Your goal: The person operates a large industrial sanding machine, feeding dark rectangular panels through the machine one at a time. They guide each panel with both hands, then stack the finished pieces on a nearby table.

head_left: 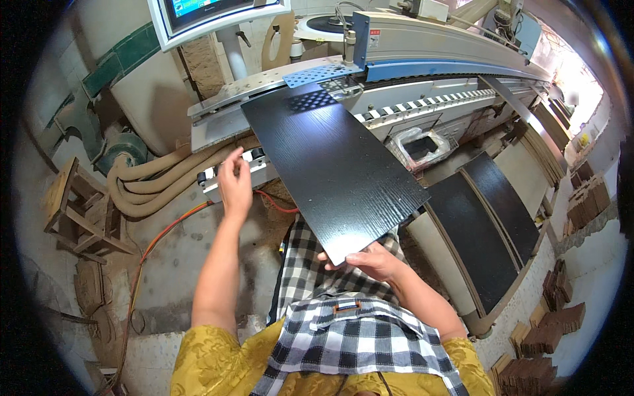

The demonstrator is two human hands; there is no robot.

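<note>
Right hand [373, 259] grips one black panel [330, 168]; left hand [234, 185] free.

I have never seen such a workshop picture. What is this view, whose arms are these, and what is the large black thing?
The picture comes from a camera worn on a person's head, looking down, so the two bare arms entering from below are that person's own. The wide lens bends straight edges. The right hand grips the near end of a flat black board. The board's far end rests on the feed table of a long grey woodworking machine. The left hand is raised beside the board with fingers spread, holding nothing. More dark boards are stacked on the right. Thick beige hoses run across the concrete floor on the left.
</note>
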